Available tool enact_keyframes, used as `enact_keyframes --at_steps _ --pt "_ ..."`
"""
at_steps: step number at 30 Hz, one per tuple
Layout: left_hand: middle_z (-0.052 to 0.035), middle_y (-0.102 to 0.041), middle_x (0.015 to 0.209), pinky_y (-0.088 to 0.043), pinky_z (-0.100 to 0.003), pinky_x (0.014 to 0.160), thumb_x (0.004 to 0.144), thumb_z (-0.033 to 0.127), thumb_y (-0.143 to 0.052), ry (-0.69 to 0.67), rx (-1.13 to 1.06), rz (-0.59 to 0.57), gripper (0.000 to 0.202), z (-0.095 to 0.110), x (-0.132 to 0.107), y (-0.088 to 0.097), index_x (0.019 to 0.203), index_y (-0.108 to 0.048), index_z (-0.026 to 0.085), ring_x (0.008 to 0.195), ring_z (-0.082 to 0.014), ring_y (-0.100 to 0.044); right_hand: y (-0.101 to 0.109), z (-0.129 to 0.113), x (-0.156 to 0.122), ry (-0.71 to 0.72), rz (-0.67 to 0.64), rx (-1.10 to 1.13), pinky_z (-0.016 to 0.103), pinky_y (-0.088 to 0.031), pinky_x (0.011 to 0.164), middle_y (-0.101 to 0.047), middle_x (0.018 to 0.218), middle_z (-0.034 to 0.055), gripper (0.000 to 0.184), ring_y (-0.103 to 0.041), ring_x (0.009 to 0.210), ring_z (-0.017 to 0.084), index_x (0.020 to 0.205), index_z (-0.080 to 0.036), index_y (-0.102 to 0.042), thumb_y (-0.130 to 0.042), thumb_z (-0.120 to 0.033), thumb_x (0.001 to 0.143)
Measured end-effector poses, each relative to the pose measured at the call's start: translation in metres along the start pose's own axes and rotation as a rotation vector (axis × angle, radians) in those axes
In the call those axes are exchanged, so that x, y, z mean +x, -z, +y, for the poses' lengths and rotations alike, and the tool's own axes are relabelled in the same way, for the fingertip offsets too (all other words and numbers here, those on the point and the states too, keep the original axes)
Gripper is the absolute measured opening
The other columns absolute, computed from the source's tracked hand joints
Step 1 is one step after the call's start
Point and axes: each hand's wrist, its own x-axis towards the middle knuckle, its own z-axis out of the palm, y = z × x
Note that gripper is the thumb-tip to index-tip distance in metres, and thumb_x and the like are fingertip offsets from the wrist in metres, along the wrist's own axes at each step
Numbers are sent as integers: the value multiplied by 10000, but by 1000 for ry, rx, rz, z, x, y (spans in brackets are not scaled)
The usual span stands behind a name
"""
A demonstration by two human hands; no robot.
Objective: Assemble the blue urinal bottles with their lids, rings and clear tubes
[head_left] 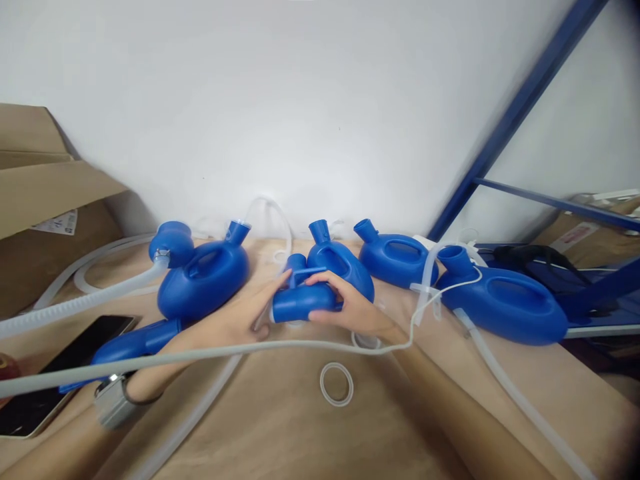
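A small blue plastic fitting (303,300) with a short neck lies at the middle of the table. My right hand (350,307) is wrapped round its right end. My left hand (240,317) reaches in from the left, thumb and fingers pressed against its left end, where a translucent hose (200,357) runs past. A watch (113,400) is on my left wrist. Just behind the fitting stands a blue jug-shaped vessel (345,263) with a handle and spout.
More blue vessels stand left (205,280), back right (397,257) and far right (505,300). Translucent hoses (75,303) cross the table. A clear ring (337,384) lies in front. A phone (75,353) and cardboard box (45,200) are at left; blue shelving (520,107) is at right.
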Motion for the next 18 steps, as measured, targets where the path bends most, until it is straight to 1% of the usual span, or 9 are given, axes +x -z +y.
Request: enact_keyframes --at_steps 3,6,7,8,10,12,13,15,18 --pt "-196 -373 1733 -359 -632 1275 930 421 -736 32 7 25 972 7 -7 0 1730 -207 258 1587 -402 -389 -9 3 0 -54 1 93 460 -497 1163 -645 1448 83 576 -603 1373 292 1298 -269 -626 -858 -529 839" --pt "-179 -460 1688 -493 -580 1190 954 445 -717 134 16 121 885 7 -13 -8 1706 -281 275 1506 -384 -514 -12 1 0 -48 -71 94 442 -513 1135 -657 1428 86 608 -620 1352 278 1398 -273 -575 -764 -586 913" --pt "-177 -494 1665 -537 -559 1146 954 453 -718 156 26 142 858 6 -16 -11 1693 -316 277 1455 -380 -570 -12 1 1 -37 -55 39 455 -509 1136 -679 1389 85 577 -635 1324 275 1423 -275 -567 -699 -593 960" --pt "-176 -533 1635 -572 -540 1099 950 468 -723 172 40 160 840 5 -18 -13 1678 -352 278 1392 -377 -625 -11 0 1 -24 8 -49 477 -500 1144 -701 1336 86 526 -648 1291 279 1425 -278 -577 -631 -589 1004" --pt "-167 -632 1537 -624 -496 998 938 520 -727 205 60 209 815 3 -24 -13 1648 -413 273 1231 -356 -722 -6 2 2 -4 247 -301 538 -460 1173 -714 1275 106 437 -639 1259 311 1380 -280 -635 -545 -551 1049" --pt "-144 -732 1388 -654 -436 869 921 604 -713 264 62 268 805 -1 -30 -8 1605 -477 253 1023 -313 -781 2 8 4 -19 489 -550 611 -409 1199 -674 1350 155 452 -571 1327 382 1376 -258 -662 -588 -521 1016" --pt "-132 -764 1317 -653 -413 808 908 653 -699 304 66 308 815 -4 -34 -5 1582 -505 239 926 -292 -786 7 13 4 -49 550 -633 643 -394 1200 -642 1411 180 503 -533 1369 415 1416 -238 -646 -616 -506 992" --pt "-122 -794 1214 -635 -396 734 886 735 -659 402 98 385 849 -10 -41 4 1541 -545 208 809 -274 -772 18 23 6 -136 550 -691 672 -395 1193 -603 1488 209 610 -511 1408 443 1511 -197 -578 -626 -477 971" --pt "-128 -809 1096 -607 -421 724 879 800 -599 541 209 435 856 -22 -54 14 1467 -614 179 802 -313 -761 36 36 7 -174 452 -614 614 -420 1211 -652 1484 170 569 -598 1375 382 1539 -203 -548 -529 -425 1015"
